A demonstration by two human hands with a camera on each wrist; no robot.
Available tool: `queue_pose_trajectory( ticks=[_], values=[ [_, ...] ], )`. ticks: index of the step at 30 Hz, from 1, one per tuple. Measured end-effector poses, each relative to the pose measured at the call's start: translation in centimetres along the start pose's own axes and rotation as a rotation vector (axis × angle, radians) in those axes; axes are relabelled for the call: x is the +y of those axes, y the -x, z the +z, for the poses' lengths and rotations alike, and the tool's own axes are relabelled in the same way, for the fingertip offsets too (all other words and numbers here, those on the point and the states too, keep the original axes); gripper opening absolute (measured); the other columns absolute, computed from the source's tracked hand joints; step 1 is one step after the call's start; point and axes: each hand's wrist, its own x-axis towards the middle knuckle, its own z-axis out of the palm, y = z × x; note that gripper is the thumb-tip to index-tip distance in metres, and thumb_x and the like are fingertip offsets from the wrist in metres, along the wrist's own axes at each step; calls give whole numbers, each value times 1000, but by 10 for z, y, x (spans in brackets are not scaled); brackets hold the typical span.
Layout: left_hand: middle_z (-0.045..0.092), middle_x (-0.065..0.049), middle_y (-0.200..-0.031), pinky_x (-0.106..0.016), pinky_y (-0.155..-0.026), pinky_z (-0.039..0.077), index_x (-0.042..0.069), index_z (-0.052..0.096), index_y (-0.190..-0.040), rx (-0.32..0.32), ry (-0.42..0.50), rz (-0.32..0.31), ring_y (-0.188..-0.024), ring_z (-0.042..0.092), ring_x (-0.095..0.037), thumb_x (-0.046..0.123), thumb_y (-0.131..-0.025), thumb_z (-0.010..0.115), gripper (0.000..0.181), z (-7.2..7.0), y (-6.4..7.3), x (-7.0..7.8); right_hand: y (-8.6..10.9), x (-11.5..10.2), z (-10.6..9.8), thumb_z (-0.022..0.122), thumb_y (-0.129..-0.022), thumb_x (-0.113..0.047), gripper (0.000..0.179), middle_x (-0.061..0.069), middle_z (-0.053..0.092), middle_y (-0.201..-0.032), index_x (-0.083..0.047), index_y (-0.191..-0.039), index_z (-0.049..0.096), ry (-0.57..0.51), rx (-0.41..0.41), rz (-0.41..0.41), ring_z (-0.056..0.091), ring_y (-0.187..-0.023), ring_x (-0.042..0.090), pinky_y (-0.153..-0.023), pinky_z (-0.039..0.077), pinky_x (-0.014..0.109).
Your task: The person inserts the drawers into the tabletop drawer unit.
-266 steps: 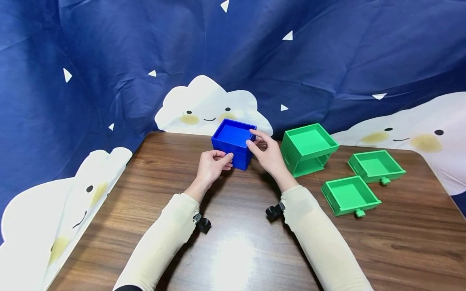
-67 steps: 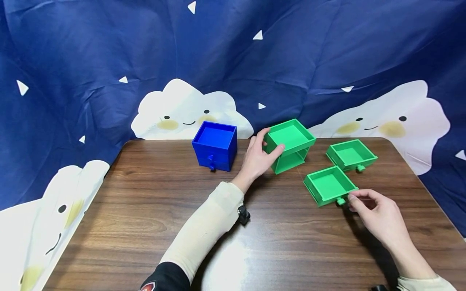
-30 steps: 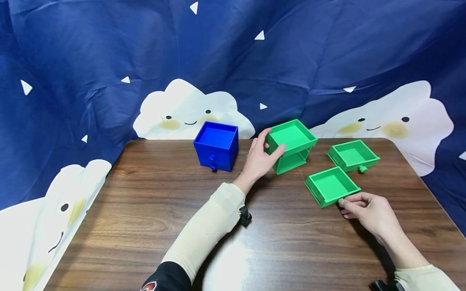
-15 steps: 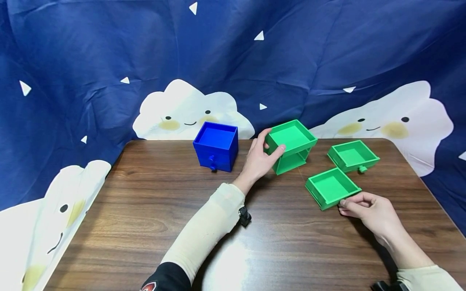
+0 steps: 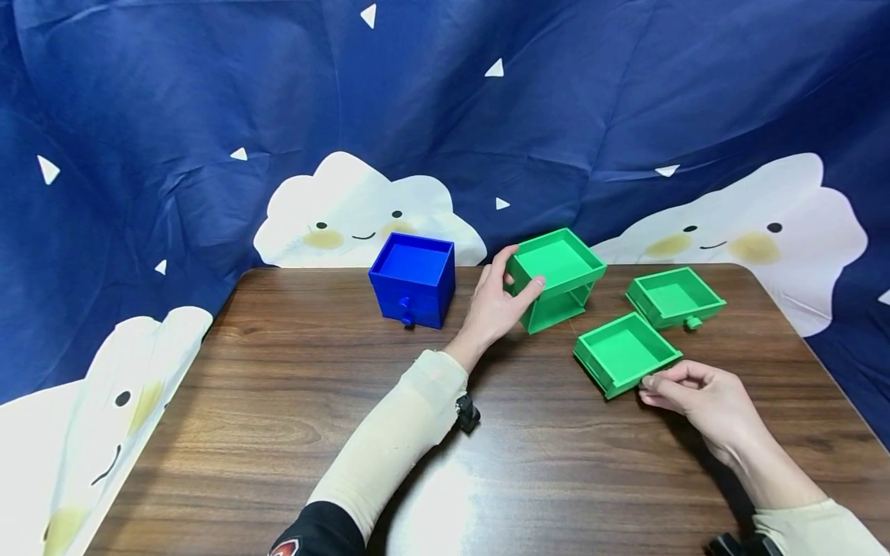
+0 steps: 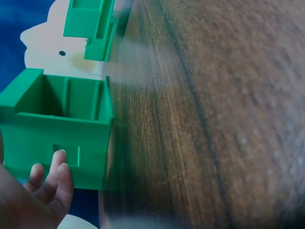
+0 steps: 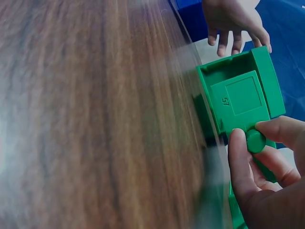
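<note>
Right hand (image 5: 705, 401) pinching drawer (image 5: 626, 351) by its knob (image 7: 256, 140). Drawer's right of and nearer than cabinet (image 5: 556, 266); knob points near-right, knob-to-back axis slants far-left. Can't call which axis is longer. Left hand (image 5: 492, 301) grips cabinet's left side, thumb and fingers apart.

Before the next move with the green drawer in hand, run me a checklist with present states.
1. Drawer knob pinched by the right hand: ok.
2. Green case steadied: the left hand touches its left side, ok; firmness cannot tell.
3. Held green drawer empty: ok, bare floor visible.
4. Held drawer lined up with the case's front opening: cannot tell; it is outside the case, in front and to the right.
5. Held drawer clear of the other green drawer: cannot tell; they look very close.
6. Blue box out of the way: ok, beyond the left hand.
</note>
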Motion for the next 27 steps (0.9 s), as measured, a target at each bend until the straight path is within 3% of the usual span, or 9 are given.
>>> queue_pose_trajectory(
  ticks=[10, 27],
  values=[
    [56, -6, -118, -28, -78, 48, 35, 41, -162, -3, 3, -1, -91, 56, -16, 57, -101, 67, 70, 0, 1, -1, -6, 0, 5, 62, -99, 18, 26, 5, 81, -90, 2, -83, 75, -70, -50, -20, 81, -82, 14, -76, 67, 30],
    [56, -8, -118, -27, -77, 48, 36, 41, -163, -4, 19, 1, -88, 57, -15, 56, -101, 68, 70, 1, 0, 0, -24, -2, 25, 66, -98, 14, 24, 5, 81, -90, -1, -82, 75, -30, -82, 4, 81, -82, 14, -78, 67, 31]
  ],
)
